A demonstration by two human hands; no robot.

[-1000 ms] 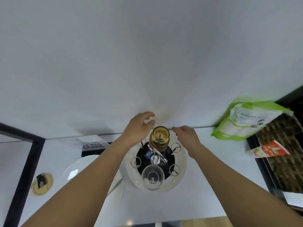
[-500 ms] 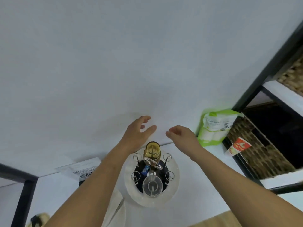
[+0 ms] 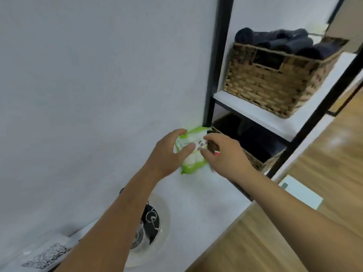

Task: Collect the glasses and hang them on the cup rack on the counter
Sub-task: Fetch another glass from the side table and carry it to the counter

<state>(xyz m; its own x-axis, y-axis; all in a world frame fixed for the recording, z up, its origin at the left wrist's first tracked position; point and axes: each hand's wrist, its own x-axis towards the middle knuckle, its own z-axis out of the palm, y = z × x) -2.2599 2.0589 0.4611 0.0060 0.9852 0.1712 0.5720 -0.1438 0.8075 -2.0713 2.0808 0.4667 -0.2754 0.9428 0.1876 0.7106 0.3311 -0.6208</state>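
Both hands are raised side by side above the white counter [image 3: 206, 199], empty, fingers loosely spread: left hand [image 3: 167, 154], right hand [image 3: 225, 154]. Behind them, at 12 o'clock, leans a green packet [image 3: 191, 163]. The cup rack [image 3: 152, 220] sits at 7 o'clock, partly under the left forearm. At 2 o'clock, a wicker basket [image 3: 275, 83] rests on a shelf.

Left hand [image 3: 167, 154] bare, no glove; right hand [image 3: 224, 154] bare; both forearms unsleeved; no rings, no watch.
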